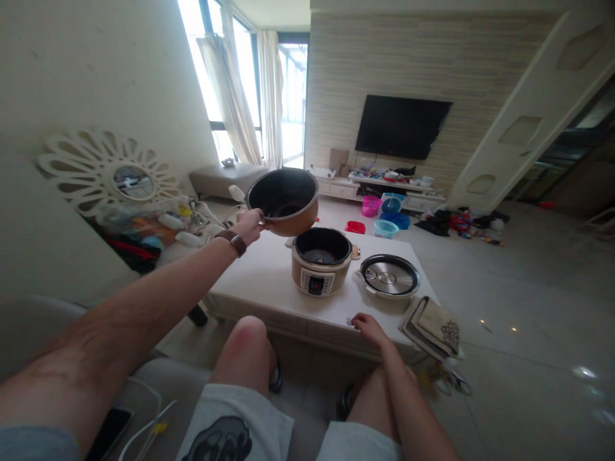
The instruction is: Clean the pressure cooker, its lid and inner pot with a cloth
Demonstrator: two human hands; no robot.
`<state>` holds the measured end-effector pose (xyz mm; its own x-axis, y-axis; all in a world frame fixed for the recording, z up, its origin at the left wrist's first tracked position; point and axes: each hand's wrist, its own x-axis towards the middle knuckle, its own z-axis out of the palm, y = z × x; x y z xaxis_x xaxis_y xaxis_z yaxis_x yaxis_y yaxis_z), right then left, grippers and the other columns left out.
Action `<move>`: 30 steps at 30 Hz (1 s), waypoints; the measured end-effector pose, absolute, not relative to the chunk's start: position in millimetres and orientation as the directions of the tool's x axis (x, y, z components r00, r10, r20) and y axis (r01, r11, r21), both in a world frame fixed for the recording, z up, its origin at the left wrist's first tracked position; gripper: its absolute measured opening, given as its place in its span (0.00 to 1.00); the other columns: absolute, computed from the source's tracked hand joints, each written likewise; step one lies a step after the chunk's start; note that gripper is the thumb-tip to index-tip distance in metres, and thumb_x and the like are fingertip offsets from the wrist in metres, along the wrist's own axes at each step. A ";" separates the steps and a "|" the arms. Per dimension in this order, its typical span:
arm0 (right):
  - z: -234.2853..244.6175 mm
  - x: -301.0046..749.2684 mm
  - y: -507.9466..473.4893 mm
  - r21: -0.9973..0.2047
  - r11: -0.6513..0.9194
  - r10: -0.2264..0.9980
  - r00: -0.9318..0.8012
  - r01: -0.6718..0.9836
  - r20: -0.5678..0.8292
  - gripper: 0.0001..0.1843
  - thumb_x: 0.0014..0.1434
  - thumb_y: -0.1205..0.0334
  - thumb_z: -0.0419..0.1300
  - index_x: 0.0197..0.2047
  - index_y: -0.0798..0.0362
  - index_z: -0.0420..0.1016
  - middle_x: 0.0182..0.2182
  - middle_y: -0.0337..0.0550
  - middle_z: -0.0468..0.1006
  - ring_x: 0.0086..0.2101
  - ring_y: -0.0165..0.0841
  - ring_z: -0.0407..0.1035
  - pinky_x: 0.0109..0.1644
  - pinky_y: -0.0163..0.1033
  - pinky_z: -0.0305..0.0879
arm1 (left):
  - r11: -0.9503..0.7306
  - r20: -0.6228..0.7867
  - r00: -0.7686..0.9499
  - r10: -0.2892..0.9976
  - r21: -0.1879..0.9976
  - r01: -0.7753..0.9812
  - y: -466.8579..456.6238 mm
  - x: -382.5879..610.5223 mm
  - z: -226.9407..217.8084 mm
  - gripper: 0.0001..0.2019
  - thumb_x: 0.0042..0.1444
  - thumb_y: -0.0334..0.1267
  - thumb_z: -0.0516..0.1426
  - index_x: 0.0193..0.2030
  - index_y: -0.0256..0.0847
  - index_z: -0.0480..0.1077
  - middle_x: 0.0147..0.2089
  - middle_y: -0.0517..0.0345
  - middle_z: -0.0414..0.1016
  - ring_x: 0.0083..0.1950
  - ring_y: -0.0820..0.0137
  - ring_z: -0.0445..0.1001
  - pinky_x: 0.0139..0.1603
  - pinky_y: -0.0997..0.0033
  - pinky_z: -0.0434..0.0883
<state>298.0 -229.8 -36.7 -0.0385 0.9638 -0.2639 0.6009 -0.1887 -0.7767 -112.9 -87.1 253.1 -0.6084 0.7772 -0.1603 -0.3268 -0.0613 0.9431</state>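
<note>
My left hand [250, 227] grips the rim of a rice cooker inner pot [291, 221], dark inside and copper-brown outside. It is raised and tilted above the left side of the white table. Just right of and below it stands the beige rice cooker [319, 266], its top uncovered and its dark cavity showing. The cooker's lid [390, 276] lies on the table to the right, metal inner side up. My right hand [369, 328] is at the table's front edge, fingers pinched by a small pale bit that I cannot make out.
A folded beige cloth [435, 326] lies on the right corner of the white table [259, 275]. Scissors [451, 378] are below that corner. Beyond the table, a pink basket [371, 206] and a light blue basket [385, 229] stand on the floor.
</note>
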 end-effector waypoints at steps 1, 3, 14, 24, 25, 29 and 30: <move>-36.9 297.8 -230.2 -0.778 -0.190 0.963 -0.040 0.599 -0.265 0.11 0.54 0.58 0.57 0.33 0.53 0.79 0.31 0.45 0.83 0.37 0.37 0.76 0.42 0.38 0.68 | -0.025 -0.170 -0.562 0.810 0.946 -0.322 -86.2 -101.7 254.3 0.12 0.51 0.17 0.59 0.38 0.35 0.68 0.34 0.54 0.69 0.36 0.67 0.74 0.35 0.60 0.83; -37.0 297.7 -231.2 -0.781 -0.192 0.962 -0.042 0.595 -0.268 0.11 0.55 0.58 0.57 0.33 0.53 0.79 0.31 0.45 0.82 0.36 0.37 0.76 0.42 0.38 0.68 | 0.032 -0.183 -0.491 0.852 0.954 -0.300 -85.3 -80.8 253.7 0.12 0.50 0.18 0.61 0.39 0.35 0.69 0.35 0.54 0.68 0.37 0.66 0.75 0.33 0.62 0.83; -33.3 296.8 -231.9 -0.799 -0.189 0.964 -0.049 0.572 -0.263 0.10 0.57 0.58 0.57 0.34 0.52 0.79 0.34 0.45 0.85 0.37 0.36 0.78 0.42 0.37 0.69 | 0.110 -0.212 -0.469 0.857 0.966 -0.236 -73.5 3.7 225.0 0.14 0.47 0.21 0.66 0.34 0.38 0.68 0.29 0.59 0.65 0.32 0.63 0.77 0.24 0.68 0.74; -33.5 287.6 -218.4 -0.822 -0.147 0.967 -0.094 0.550 -0.236 0.10 0.57 0.59 0.57 0.35 0.53 0.79 0.35 0.46 0.85 0.37 0.36 0.78 0.43 0.38 0.70 | 0.144 -0.245 -0.497 0.833 0.962 -0.231 -67.0 13.0 207.1 0.12 0.49 0.19 0.64 0.35 0.35 0.69 0.31 0.57 0.66 0.33 0.62 0.78 0.25 0.65 0.79; -32.8 287.0 -217.6 -0.821 -0.147 0.966 -0.096 0.551 -0.238 0.10 0.58 0.59 0.57 0.35 0.53 0.79 0.34 0.46 0.85 0.37 0.36 0.78 0.43 0.38 0.70 | 0.149 -0.249 -0.499 0.830 0.961 -0.231 -66.7 13.2 206.1 0.12 0.48 0.19 0.65 0.36 0.35 0.69 0.31 0.57 0.66 0.33 0.62 0.78 0.26 0.64 0.80; -31.2 286.1 -216.1 -0.822 -0.143 0.967 -0.100 0.551 -0.236 0.10 0.59 0.60 0.57 0.35 0.52 0.79 0.35 0.46 0.85 0.37 0.36 0.77 0.43 0.38 0.69 | 0.175 -0.262 -0.498 0.827 0.961 -0.214 -65.9 14.5 202.8 0.13 0.48 0.19 0.66 0.38 0.33 0.70 0.32 0.58 0.66 0.33 0.61 0.78 0.26 0.61 0.81; -31.1 286.2 -215.9 -0.824 -0.141 0.967 -0.101 0.549 -0.234 0.10 0.59 0.60 0.57 0.35 0.52 0.79 0.35 0.46 0.85 0.37 0.36 0.77 0.43 0.38 0.69 | 0.182 -0.263 -0.498 0.826 0.962 -0.205 -65.9 14.9 202.0 0.13 0.48 0.20 0.66 0.38 0.33 0.70 0.31 0.58 0.65 0.33 0.61 0.78 0.26 0.61 0.81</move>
<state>286.2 -215.9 -31.1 -0.1014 0.9671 -0.2335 0.5491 -0.1413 -0.8237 14.9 -65.9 202.0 -0.4982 0.8263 -0.2626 -0.2054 0.1817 0.9617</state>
